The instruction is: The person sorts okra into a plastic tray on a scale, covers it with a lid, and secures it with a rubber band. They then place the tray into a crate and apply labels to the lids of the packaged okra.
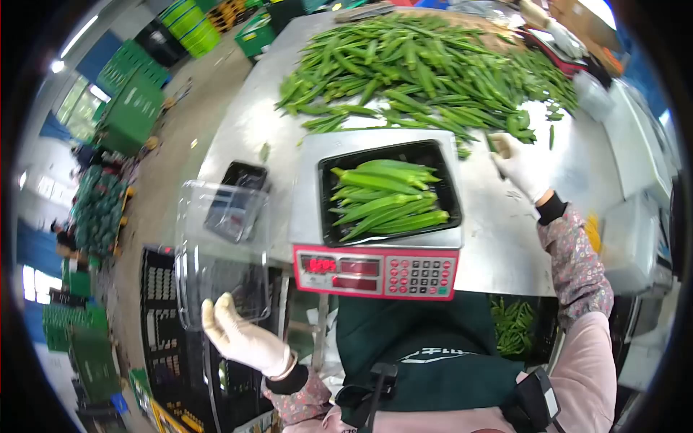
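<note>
My left hand point(245, 337), in a white glove, grips the lower edge of a clear plastic lid point(189, 252) at the table's left side. My gloved right hand point(521, 166) is right of the scale, fingers closed around a dark, narrow okra pod point(493, 143), mostly hidden by them. Between my hands, a black tray point(326, 229) rests on the scale's metal platform point(307, 162). Several green okra pods point(386, 195) lie side by side in it. The scale's red front panel point(375, 272) has lit digits too blurred to read.
A large okra heap point(419, 65) spreads over the far part of the steel table point(238, 137). Small black trays point(244, 177) sit left of the scale, partly behind the lid. Clear bins point(628, 238) stand on the right. Another person's gloved hand point(567, 40) is at the far right.
</note>
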